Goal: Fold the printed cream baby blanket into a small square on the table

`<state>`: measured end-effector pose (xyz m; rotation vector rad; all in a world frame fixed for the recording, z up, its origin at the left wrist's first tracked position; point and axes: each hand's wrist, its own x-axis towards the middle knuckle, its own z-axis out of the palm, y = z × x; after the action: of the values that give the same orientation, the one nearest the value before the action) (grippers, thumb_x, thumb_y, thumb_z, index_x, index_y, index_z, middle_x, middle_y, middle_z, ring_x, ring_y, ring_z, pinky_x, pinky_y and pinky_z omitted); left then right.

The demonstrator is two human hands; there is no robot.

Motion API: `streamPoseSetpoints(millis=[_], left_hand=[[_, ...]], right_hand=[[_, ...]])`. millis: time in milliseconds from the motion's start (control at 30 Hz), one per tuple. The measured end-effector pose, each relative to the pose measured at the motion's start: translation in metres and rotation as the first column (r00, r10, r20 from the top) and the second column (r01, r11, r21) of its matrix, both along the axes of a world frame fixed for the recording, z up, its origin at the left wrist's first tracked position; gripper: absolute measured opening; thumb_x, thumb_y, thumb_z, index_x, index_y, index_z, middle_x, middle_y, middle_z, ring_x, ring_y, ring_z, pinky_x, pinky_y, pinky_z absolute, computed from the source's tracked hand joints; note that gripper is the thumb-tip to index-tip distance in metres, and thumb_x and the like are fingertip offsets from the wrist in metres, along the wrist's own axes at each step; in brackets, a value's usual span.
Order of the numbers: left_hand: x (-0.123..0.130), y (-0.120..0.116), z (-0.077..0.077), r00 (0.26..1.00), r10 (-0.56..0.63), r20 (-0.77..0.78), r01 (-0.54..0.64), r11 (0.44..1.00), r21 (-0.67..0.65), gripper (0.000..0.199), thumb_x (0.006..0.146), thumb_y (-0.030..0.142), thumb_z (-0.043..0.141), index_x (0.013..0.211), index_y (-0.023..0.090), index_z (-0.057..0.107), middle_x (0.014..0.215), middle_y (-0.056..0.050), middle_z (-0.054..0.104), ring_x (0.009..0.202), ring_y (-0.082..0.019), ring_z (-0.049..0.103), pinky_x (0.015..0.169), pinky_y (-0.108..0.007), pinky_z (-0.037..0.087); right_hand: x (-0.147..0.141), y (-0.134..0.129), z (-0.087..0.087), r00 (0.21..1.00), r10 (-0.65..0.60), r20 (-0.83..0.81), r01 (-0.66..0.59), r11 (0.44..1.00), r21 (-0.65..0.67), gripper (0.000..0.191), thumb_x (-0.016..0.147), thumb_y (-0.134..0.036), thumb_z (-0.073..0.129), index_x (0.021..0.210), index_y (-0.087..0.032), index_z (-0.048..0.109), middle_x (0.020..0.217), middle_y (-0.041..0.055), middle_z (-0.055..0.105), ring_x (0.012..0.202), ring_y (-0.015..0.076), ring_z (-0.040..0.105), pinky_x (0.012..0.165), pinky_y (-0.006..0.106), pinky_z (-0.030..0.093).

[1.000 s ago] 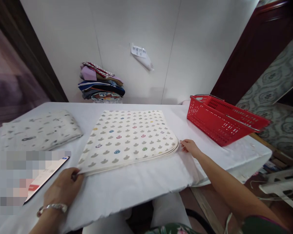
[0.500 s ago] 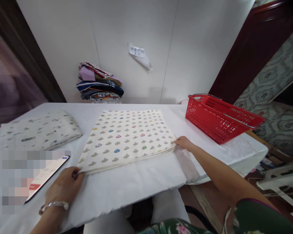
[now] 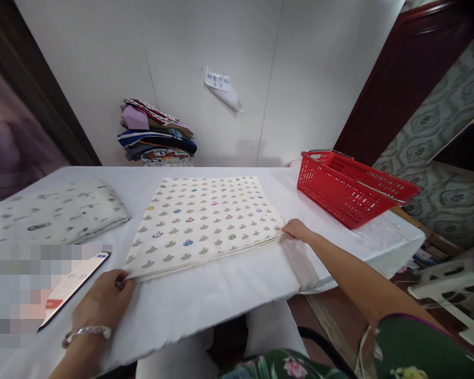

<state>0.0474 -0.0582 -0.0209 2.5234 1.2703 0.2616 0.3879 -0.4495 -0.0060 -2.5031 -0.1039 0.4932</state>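
Note:
A folded white cloth (image 3: 205, 221) printed with grey, red, blue and green mushroom-like shapes lies flat on the white-covered table (image 3: 221, 295). Its near edge shows several layers. My left hand (image 3: 105, 297), with a bracelet at the wrist, pinches the near left corner. At the near right corner, my right hand (image 3: 297, 230) grips the same cloth between thumb and fingers. The fingertips of both hands are partly hidden.
Left of the cloth lies another folded patterned cloth (image 3: 63, 210), with a phone (image 3: 73, 292) in front, partly pixelated. A stack of folded fabrics (image 3: 158, 134) stands by the wall. At right sits a red basket (image 3: 339, 195); a white stool (image 3: 446, 284) stands beyond the table.
The view has shifted slightly. Both hands keep their hold on the cloth's near corners, and the cloth lies as before.

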Motion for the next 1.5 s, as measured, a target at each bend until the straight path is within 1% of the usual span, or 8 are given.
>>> streamPoseSetpoints(millis=[633,900,1000,1067,1167,1300,1400,1500], left_hand=[[-0.005,-0.013,0.002,1.000,-0.018,0.017,0.018,1.000,0.021,0.024,0.078,0.036,0.042,0.092,0.020,0.051,0.098,-0.008,0.058,0.086,-0.022,0.058,0.068,-0.031,0.044],[-0.010,-0.017,0.001,0.994,-0.086,0.070,0.080,0.994,0.077,0.019,0.077,0.028,0.042,0.090,0.019,0.053,0.098,-0.006,0.057,0.085,-0.018,0.057,0.071,-0.028,0.043],[-0.014,-0.022,0.003,0.981,-0.153,0.121,0.133,0.979,0.156,0.022,0.076,0.028,0.045,0.093,0.019,0.056,0.101,-0.006,0.057,0.091,-0.019,0.055,0.079,-0.029,0.042],[-0.014,-0.030,0.005,0.968,-0.209,0.140,0.166,0.949,0.269,0.025,0.076,0.028,0.047,0.097,0.018,0.057,0.106,-0.007,0.057,0.098,-0.022,0.052,0.084,-0.033,0.040],[-0.004,-0.050,0.010,0.916,-0.374,0.143,0.300,0.877,0.375,0.025,0.078,0.026,0.048,0.099,0.018,0.059,0.107,-0.009,0.057,0.101,-0.024,0.049,0.085,-0.036,0.038],[0.027,-0.082,0.012,0.764,-0.635,0.113,0.564,0.742,0.363,0.021,0.082,0.022,0.046,0.098,0.019,0.060,0.104,-0.008,0.058,0.099,-0.022,0.049,0.084,-0.036,0.038],[0.051,-0.099,0.010,0.682,-0.725,0.095,0.662,0.667,0.342,0.020,0.084,0.023,0.047,0.099,0.019,0.060,0.103,-0.008,0.058,0.097,-0.021,0.049,0.083,-0.036,0.038],[0.070,-0.108,0.004,0.640,-0.763,0.091,0.711,0.633,0.307,0.020,0.084,0.027,0.050,0.098,0.018,0.061,0.101,-0.008,0.058,0.094,-0.021,0.049,0.080,-0.036,0.039]], right_hand=[[-0.013,0.001,0.008,0.942,-0.163,-0.293,0.208,0.970,0.128,0.018,0.080,-0.019,0.052,0.065,-0.011,0.054,0.050,0.0037,0.059,0.043,0.0101,0.057,0.047,0.020,0.048],[-0.014,-0.005,0.002,0.966,-0.126,-0.225,0.146,0.986,0.076,0.014,0.079,-0.023,0.054,0.082,-0.010,0.056,0.055,0.0040,0.058,0.044,0.0125,0.054,0.050,0.026,0.048],[-0.018,-0.009,0.002,0.998,-0.008,0.066,0.013,0.997,-0.076,0.031,0.077,-0.033,0.057,0.100,-0.012,0.054,0.072,0.0085,0.062,0.061,0.0188,0.060,0.056,0.031,0.047],[-0.026,-0.008,0.003,0.905,0.188,0.382,-0.109,0.970,-0.219,0.032,0.079,-0.035,0.053,0.104,-0.015,0.055,0.088,0.0109,0.062,0.080,0.0230,0.059,0.066,0.034,0.046],[-0.048,0.005,0.004,0.627,0.481,0.612,-0.386,0.875,-0.292,0.022,0.084,-0.027,0.043,0.096,-0.019,0.060,0.098,0.0087,0.060,0.095,0.0224,0.054,0.076,0.033,0.043],[-0.077,0.033,0.002,0.331,0.701,0.632,-0.756,0.597,-0.267,0.025,0.087,-0.025,0.039,0.088,-0.021,0.064,0.092,0.0060,0.061,0.089,0.0186,0.053,0.080,0.032,0.041],[-0.087,0.047,-0.005,0.254,0.739,0.624,-0.825,0.502,-0.259,0.024,0.088,-0.027,0.042,0.092,-0.021,0.065,0.093,0.0061,0.061,0.089,0.0192,0.052,0.080,0.034,0.041],[-0.089,0.053,-0.011,0.269,0.736,0.622,-0.834,0.501,-0.231,0.024,0.087,-0.028,0.044,0.095,-0.021,0.065,0.095,0.0063,0.061,0.089,0.0194,0.053,0.079,0.035,0.041]])
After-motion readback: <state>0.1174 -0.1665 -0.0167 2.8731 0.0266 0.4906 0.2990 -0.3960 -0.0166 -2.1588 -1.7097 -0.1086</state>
